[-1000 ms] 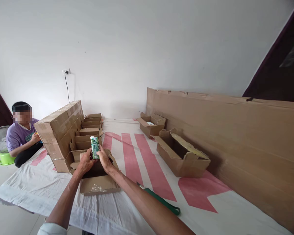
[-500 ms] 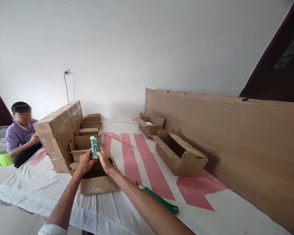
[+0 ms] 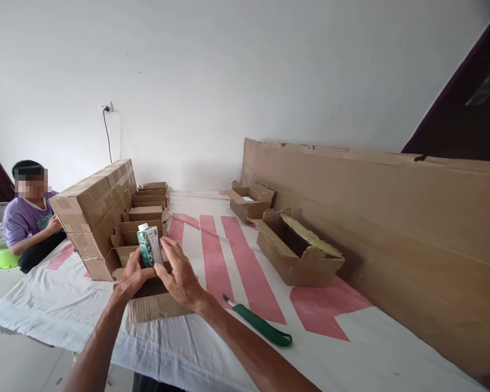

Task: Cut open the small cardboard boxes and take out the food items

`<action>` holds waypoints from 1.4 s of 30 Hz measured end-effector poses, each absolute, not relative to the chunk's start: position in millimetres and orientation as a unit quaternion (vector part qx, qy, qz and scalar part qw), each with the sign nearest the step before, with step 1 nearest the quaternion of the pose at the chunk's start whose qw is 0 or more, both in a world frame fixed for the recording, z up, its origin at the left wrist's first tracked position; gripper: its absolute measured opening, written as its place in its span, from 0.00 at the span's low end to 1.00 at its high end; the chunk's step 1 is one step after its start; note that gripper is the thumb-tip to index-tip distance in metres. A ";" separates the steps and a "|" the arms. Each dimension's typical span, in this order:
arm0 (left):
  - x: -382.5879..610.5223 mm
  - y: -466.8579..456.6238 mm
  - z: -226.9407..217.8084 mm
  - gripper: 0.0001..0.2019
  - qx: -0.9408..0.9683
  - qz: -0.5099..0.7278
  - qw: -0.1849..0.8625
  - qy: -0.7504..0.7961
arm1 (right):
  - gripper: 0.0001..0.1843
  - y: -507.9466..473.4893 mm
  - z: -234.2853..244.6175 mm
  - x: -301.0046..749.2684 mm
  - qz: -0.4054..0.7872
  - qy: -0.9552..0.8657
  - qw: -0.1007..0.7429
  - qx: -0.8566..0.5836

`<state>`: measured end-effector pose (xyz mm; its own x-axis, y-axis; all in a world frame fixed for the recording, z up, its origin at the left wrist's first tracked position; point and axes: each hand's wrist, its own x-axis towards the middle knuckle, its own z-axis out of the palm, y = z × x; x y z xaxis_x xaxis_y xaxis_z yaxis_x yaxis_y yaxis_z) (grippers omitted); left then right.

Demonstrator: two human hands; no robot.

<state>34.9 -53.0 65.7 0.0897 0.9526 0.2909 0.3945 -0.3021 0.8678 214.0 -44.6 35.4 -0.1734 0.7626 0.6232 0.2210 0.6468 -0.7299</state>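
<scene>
A green-and-white drink carton [image 3: 149, 246] with a white cap stands upright between my hands, one printed side and a pale side facing me. My left hand [image 3: 134, 275] is closed around its lower left part. At its right edge, the fingertips of my right hand [image 3: 182, 275] touch it, with the thumb at the lower corner and a gap between thumb and fingers. Just below lies an open cardboard box [image 3: 159, 306], its inside dark and partly covered by my hands. A green-handled knife [image 3: 261, 325] rests on the cloth right of my forearm.
More open boxes [image 3: 145, 211] line up behind, beside a stack of taped cartons [image 3: 92, 218]. Two open boxes [image 3: 300, 256] sit at right before a tall cardboard panel [image 3: 351, 212]. A person [image 3: 32, 218] sits at the far left, beyond the cloth-covered table [image 3: 65, 310].
The drink carton has turned and shifted slightly left, now showing a pale side. My right hand's fingers have spread wider. The view has moved a little, uncovering more of the knife.
</scene>
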 end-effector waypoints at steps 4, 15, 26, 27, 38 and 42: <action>7.2 -65.7 65.6 0.28 0.586 0.495 0.333 0.548 | 0.42 -41.3 28.8 260.9 0.149 -0.734 0.459 -0.478; -38.3 -80.8 53.0 0.33 0.510 0.538 0.348 0.574 | 0.24 -91.1 0.5 266.9 0.178 -0.775 0.269 -0.544; -47.3 -73.1 69.6 0.25 0.628 0.393 0.261 0.619 | 0.31 -79.7 -31.1 304.2 0.421 -0.634 0.452 -0.465; -49.6 -69.0 71.1 0.25 0.647 0.368 0.235 0.625 | 0.35 -67.9 -34.7 306.4 0.460 -0.600 0.467 -0.458; -70.8 -14.4 47.9 0.25 0.765 0.149 0.154 0.607 | 0.35 -43.0 -90.8 261.3 0.563 -0.561 0.482 -0.368; -68.1 4.1 17.3 0.22 0.776 0.111 0.153 0.601 | 0.35 -47.0 -112.7 252.8 0.560 -0.552 0.493 -0.373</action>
